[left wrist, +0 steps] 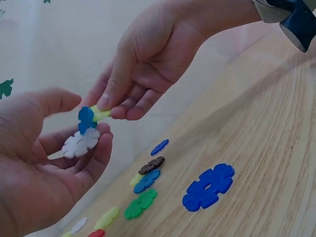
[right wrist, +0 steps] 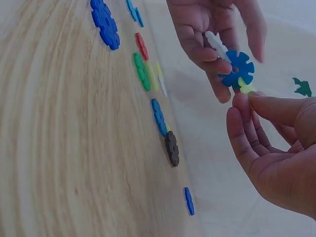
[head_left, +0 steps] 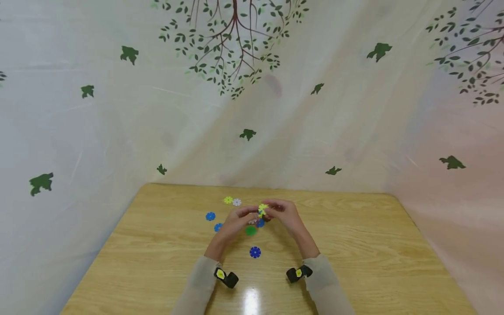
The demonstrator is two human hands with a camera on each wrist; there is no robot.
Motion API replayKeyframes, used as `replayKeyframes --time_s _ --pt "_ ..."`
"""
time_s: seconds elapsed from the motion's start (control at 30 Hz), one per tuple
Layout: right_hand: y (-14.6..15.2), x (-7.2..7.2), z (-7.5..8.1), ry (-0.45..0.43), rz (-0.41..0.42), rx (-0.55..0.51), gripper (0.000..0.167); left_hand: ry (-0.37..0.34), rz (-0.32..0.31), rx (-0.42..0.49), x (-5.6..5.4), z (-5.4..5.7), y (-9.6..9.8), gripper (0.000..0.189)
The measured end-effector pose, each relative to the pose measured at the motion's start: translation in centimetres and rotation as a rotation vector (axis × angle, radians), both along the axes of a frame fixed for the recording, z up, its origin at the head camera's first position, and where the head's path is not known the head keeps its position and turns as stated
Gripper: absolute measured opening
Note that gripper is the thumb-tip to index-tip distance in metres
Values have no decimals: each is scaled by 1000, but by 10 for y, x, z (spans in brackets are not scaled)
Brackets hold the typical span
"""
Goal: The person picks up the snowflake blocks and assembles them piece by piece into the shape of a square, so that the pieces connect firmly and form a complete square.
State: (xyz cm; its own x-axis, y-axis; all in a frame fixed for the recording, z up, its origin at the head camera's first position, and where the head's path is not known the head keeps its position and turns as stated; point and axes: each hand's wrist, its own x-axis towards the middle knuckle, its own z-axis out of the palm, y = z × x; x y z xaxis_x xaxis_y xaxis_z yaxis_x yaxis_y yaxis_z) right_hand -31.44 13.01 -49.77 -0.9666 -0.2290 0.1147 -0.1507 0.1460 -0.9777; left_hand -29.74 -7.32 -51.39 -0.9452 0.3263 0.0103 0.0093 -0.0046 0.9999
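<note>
Both hands meet above the table around a small joined piece of notched plastic flower discs. My left hand (head_left: pixel 236 221) cradles the white flower disc (left wrist: pixel 81 144) in its curled fingers, the thumb lifted off it. A blue flower disc (right wrist: pixel 237 69) is slotted into the white one and stands between the two hands. From the other side, my right hand (head_left: pixel 286 215) pinches a yellow flower disc (left wrist: pixel 101 113) between thumb and forefinger, at the edge of the blue one. The fingertips hide part of the yellow disc.
Loose flower discs lie on the wooden table (head_left: pixel 362 245): dark blue (head_left: pixel 255 252) nearest me, green (head_left: pixel 250 230), brown (left wrist: pixel 151 165), red (right wrist: pixel 141 46), and several blue, yellow and white ones. A pale curtain (head_left: pixel 197 127) with green prints hangs behind the table.
</note>
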Motion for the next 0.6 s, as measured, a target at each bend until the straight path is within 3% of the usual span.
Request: replayKeyframes --time_s 0.17,0.4,0.6 --pt "-7 1 -1 71 41 49 31 -18 34 -22 0 1 1 39" --pt "-13 -2 10 47 99 125 32 -47 83 20 -1 1 2 29" --pt "-6 -15 20 68 155 231 29 -80 145 31 -3 3 0 28"
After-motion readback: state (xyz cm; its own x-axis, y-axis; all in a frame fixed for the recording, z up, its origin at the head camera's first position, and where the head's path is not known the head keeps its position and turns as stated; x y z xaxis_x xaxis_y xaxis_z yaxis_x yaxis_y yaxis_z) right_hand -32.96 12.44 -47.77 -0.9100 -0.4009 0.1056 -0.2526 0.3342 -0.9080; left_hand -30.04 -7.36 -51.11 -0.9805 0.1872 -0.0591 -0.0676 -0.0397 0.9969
